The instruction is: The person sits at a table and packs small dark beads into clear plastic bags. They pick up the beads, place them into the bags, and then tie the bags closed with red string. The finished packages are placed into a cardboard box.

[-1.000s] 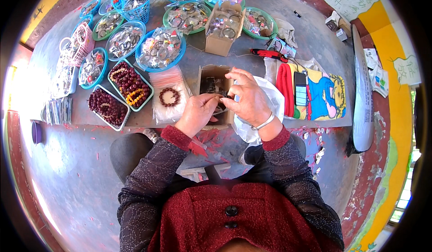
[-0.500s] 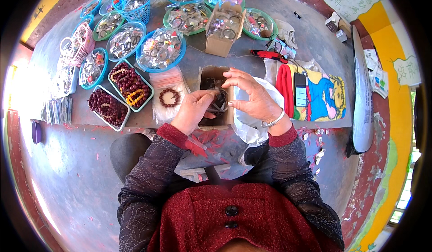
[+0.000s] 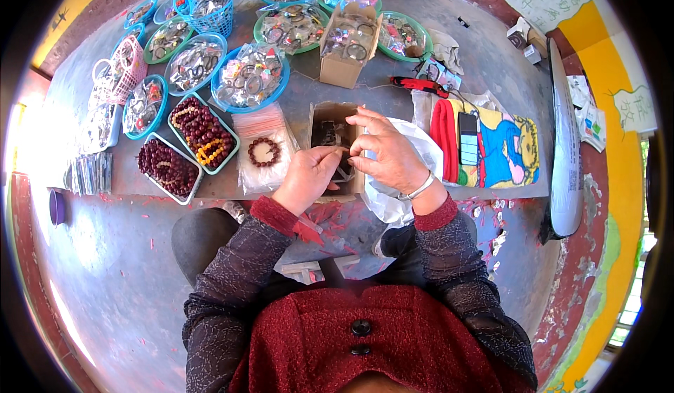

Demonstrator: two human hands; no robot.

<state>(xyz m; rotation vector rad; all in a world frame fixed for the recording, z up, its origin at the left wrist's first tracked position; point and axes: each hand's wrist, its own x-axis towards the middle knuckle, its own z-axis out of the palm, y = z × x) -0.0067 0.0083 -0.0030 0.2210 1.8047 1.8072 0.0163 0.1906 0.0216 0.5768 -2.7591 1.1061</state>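
Above an open cardboard box (image 3: 358, 140), my two hands come close together at the fingertips. My left hand (image 3: 307, 177) is closed, thumb pressed on the fingers, on something too small to make out. Bent inward beside it, my right hand (image 3: 390, 158), with a silver bangle at the wrist, pinches at the same spot with thumb and forefinger. Dark items and clear plastic (image 3: 326, 132) show inside the box, partly hidden by my hands. Left of the box, a dark red bead bracelet (image 3: 264, 152) lies on a stack of clear plastic bags (image 3: 246, 181).
Two trays of dark red bead strings (image 3: 168, 168) stand at the left. Basins of bagged trinkets (image 3: 251, 77) and another cardboard box (image 3: 340, 74) fill the back. White plastic (image 3: 393, 210) hangs over the front edge. A phone (image 3: 468, 139) lies on a colourful towel (image 3: 509, 151) at the right.
My right hand's thumb and forefinger have closed in toward my left fingertips. My left hand has shifted slightly, uncovering more of the box's inside.
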